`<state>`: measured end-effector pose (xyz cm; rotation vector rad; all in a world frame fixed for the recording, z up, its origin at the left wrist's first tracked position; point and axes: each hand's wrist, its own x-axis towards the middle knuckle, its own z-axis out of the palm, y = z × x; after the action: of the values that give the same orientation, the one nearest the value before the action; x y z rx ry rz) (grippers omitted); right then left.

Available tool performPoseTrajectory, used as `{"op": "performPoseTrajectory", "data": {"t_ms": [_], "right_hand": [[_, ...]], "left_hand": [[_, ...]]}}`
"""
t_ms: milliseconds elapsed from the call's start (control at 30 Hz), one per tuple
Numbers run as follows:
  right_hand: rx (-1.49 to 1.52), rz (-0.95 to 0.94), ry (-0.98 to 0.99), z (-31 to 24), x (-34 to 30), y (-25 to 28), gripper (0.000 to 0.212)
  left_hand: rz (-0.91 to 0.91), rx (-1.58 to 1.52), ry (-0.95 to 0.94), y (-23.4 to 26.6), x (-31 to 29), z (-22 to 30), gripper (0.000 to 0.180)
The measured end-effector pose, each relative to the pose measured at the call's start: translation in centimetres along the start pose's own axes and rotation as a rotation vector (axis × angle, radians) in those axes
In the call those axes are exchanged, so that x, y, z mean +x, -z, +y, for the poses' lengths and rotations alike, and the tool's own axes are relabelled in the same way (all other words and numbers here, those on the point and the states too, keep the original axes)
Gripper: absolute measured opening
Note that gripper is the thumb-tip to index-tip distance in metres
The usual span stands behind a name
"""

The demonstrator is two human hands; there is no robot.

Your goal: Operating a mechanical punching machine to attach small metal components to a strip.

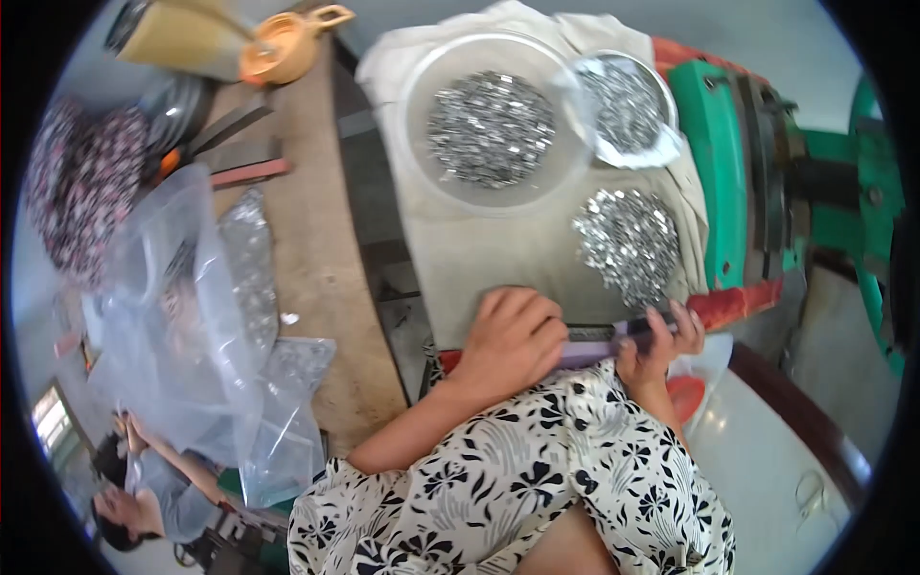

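At the near edge of a cloth-covered work surface [450,249], my left hand [517,340] is closed, fingers curled down. Whatever its fingertips pinch is hidden beneath them. It rests against the left end of a flat dark-grey file-like bar [591,334], which lies along a purple strip [586,355]. My right hand [661,347] is closed around the dark right end of that bar. Just beyond it, a loose pile of small shiny metal pieces [629,244] sits on the cloth.
Farther off stand a translucent round tub [414,144] of metal pieces and a smaller lined bowl [671,134] of them. A green machine [724,182] borders the right. On the left, a wooden table [331,316] carries plastic bags [182,335] and an orange cup [278,53]. Another person [158,498] sits lower left.
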<state>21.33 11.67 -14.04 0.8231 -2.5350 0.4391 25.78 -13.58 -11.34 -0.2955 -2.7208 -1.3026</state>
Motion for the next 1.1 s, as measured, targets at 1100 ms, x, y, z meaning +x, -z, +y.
{"op": "performPoseTrajectory", "data": {"t_ms": [1100], "right_hand": [[-0.036, -0.029, 0.07, -0.1, 0.6, -0.4, 0.048]], "left_hand": [[0.481, -0.017, -0.206, 1.7, 5.5, -2.1, 0.037]]}}
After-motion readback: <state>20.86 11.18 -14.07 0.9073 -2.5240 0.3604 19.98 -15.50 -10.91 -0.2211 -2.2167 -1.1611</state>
